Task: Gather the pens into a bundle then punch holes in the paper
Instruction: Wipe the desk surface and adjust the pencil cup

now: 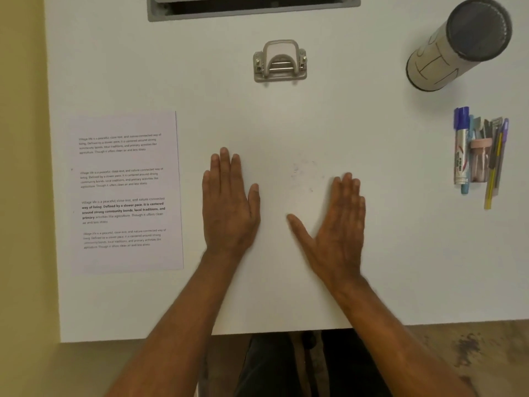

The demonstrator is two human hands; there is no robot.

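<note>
Both hands point(230, 207) point(337, 224) flat, apart, pens point(479, 151) w/ small jar point(481, 163), contents unclear

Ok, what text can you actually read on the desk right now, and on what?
Printed sheet, third paragraph: "Village life is a peaceful, close-knit, and nature-connected way of living. Defined by a slower pace, it is centered around strong community bonds, local traditions, and primary activities like agriculture."
Its other three paragraphs: too small to read reliably.
Marker label: blurred.
Cylinder holder: drawn lines, no words.
Hole punch: none.

Matt white table point(286, 124); metal punch point(280, 62)
</note>
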